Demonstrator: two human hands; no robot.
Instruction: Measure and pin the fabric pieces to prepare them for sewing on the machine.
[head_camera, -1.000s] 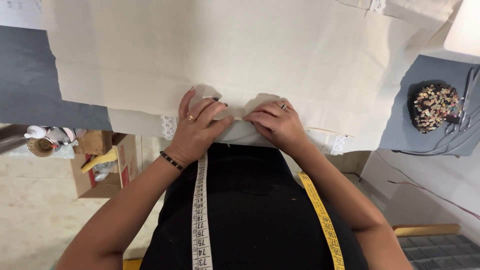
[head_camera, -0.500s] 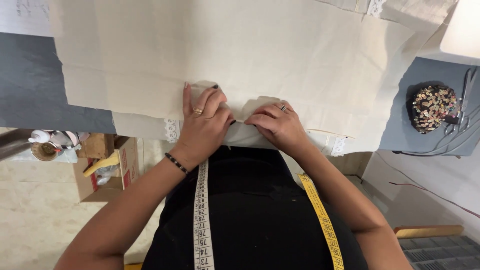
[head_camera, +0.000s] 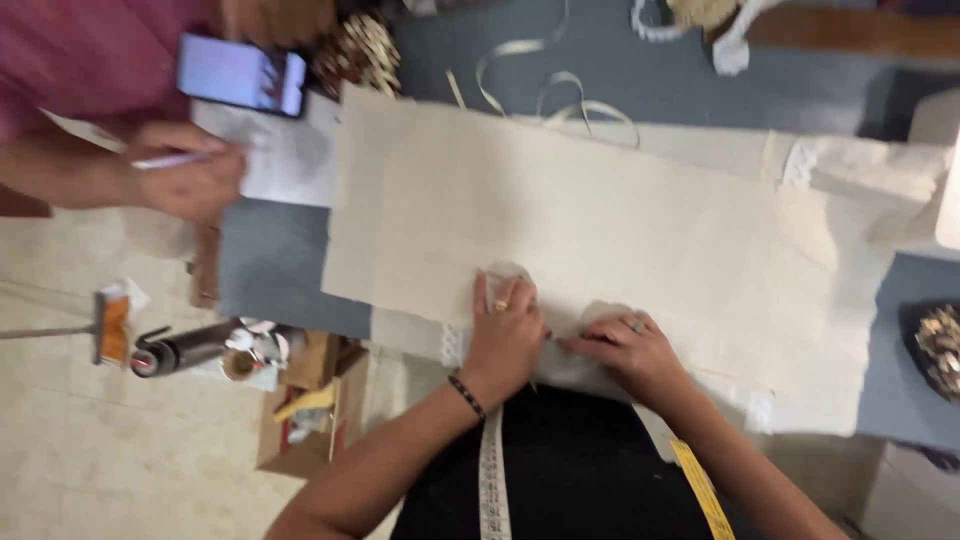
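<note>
Cream woven cloth (head_camera: 600, 220) under flat hands (head_camera: 565, 340)

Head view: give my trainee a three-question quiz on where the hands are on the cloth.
1. True or false: both hands press flat on the cream cloth.
2. Which hand wears a dark bead bracelet at the wrist: A left hand, B right hand?
3. What hangs round the person's neck, down over the black top?

Key: 1 true. 2 A. 3 a measuring tape.
</note>
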